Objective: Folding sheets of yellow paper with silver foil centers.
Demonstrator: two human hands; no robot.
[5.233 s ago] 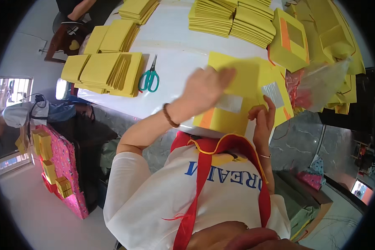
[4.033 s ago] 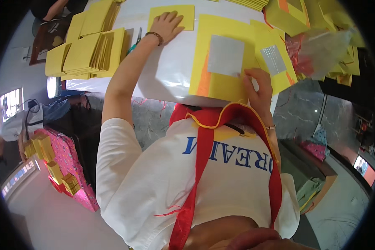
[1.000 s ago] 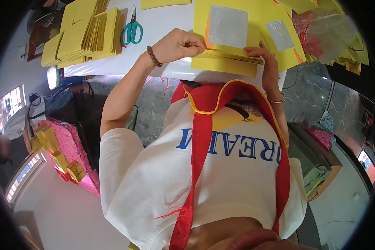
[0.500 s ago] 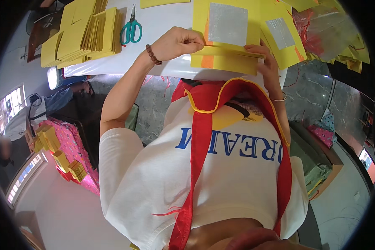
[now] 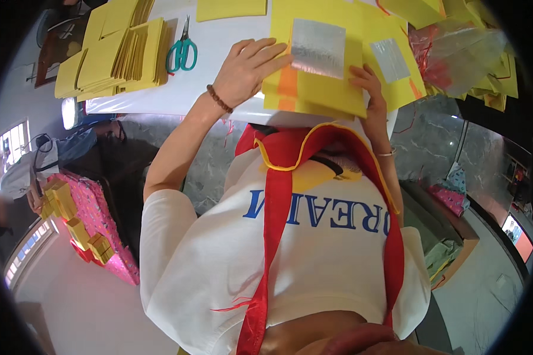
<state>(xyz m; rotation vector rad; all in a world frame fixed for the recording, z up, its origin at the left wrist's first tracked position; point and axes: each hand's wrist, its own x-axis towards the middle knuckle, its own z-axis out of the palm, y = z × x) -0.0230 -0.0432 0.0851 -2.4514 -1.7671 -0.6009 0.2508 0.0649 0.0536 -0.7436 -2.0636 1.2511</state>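
A yellow paper sheet [image 5: 331,93] with a silver foil square [image 5: 318,48] and an orange strip lies before me at the table's near edge. My left hand [image 5: 250,70] is open, its fingers stretched over the sheet's left side, with fingertips by the foil's left edge. At the sheet's right edge, my right hand [image 5: 371,94] rests with bent fingers apart on the paper; its thumb is hard to make out. To the right, another yellow sheet [image 5: 413,77] with a smaller silver square [image 5: 389,60] lies partly under the first one.
Stacks of folded yellow paper [image 5: 109,62] stand at the left of the white table [image 5: 219,35], beside green-handled scissors [image 5: 182,53]. A clear plastic bag [image 5: 441,53] with red in it sits at the right. More yellow bundles [image 5: 77,231] lie on a pink cloth [image 5: 103,204] at the lower left.
The crosswise fold held up at the sheet's near part now lies down flat. My left hand has let go its pinch and spread its fingers farther up the sheet; my right hand remains at the right edge.
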